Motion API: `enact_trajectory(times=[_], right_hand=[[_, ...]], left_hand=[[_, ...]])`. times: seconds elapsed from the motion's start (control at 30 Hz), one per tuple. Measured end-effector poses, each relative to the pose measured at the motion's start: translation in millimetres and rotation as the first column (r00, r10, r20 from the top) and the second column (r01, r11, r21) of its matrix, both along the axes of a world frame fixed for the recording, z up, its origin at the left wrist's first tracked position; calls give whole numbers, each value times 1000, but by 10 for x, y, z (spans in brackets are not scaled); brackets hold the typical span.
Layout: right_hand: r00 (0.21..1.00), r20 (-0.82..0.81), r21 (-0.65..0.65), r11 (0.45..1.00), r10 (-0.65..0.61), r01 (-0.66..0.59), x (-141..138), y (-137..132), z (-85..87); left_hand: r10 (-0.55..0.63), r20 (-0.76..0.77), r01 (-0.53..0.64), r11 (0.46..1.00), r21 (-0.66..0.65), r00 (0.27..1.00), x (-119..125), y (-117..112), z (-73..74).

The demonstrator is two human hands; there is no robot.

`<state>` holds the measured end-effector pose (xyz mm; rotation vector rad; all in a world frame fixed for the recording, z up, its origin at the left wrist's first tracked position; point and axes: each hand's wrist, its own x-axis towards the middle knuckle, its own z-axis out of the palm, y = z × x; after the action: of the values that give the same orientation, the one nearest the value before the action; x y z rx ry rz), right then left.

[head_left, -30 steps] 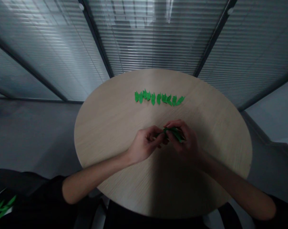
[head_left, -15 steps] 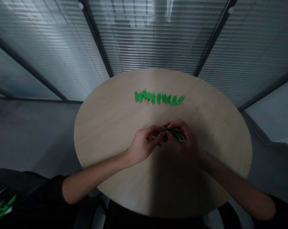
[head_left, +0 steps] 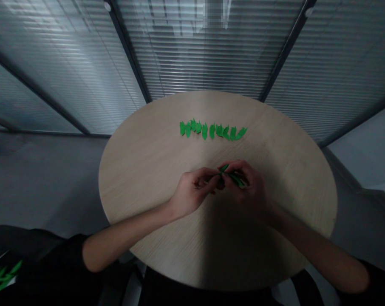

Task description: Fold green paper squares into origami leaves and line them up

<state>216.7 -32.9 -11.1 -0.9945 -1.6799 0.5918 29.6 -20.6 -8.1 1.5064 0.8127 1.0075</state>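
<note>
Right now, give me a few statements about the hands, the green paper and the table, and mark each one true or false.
1. The left hand and the right hand both pinch one green paper piece. True.
2. The row of green folded pieces lies between the hands and the person's body. False: it lies beyond the hands, toward the far edge of the table.
3. Slatted blinds stand behind the table. True.
4. The tabletop is square and black. False: it is round and light wood.
</note>
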Motion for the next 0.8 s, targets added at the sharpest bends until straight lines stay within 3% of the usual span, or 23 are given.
enact_trajectory(times=[0.2, 0.5, 0.8], right_hand=[[999, -29, -35, 999, 16, -17, 6, -13, -16], [991, 131, 22, 1000, 15, -18, 21, -3, 23], [986, 166, 36, 999, -2, -4, 16, -10, 13]], left_hand=[[-23, 39, 25, 999, -46, 999, 9, 6, 24], [-23, -1, 23, 998, -51, 1000, 7, 8, 35], [-40, -45, 34, 993, -112, 998, 5, 35, 18]])
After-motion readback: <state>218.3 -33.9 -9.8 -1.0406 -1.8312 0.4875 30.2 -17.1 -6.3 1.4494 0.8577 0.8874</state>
